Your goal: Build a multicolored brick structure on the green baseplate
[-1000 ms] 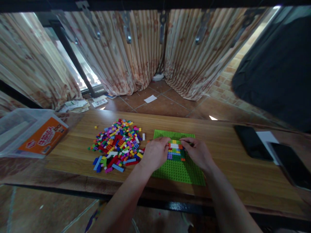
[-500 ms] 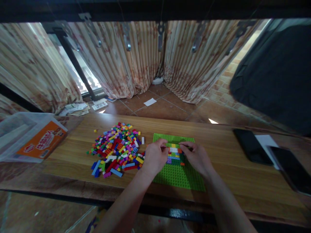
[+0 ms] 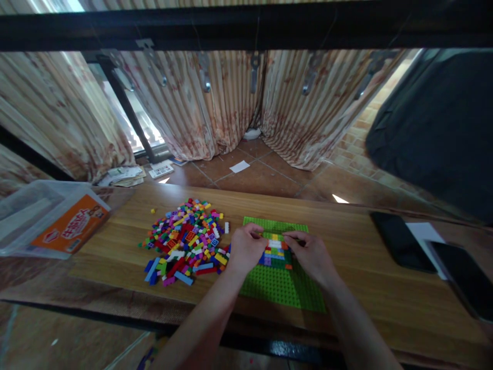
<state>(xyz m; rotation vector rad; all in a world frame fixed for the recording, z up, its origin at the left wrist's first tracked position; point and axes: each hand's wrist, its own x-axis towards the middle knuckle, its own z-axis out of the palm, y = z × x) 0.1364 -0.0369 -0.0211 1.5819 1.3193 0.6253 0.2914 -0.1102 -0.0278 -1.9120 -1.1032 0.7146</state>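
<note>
Has bricks (image 3: 275, 253) on the plate (image 3: 283, 293) between left hand (image 3: 248, 249) and right hand (image 3: 311, 254); bends fingers (image 3: 297, 235) narrowly near the far rows; cannot tell whether gripping anything.

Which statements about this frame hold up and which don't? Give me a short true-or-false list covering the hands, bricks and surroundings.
1. The bare left hand and bare right hand are at the multicoloured plastic brick patch on the green studded plastic baseplate. True.
2. The loose multicoloured plastic brick pile lies right of the baseplate. False: it lies to the left.
3. The translucent plastic bin bears an orange label. True.
4. The flat black rectangular device nearest the baseplate lies left of the pile. False: it lies right of the right hand.
5. One small yellow plastic brick lies apart from the pile. True.
</note>
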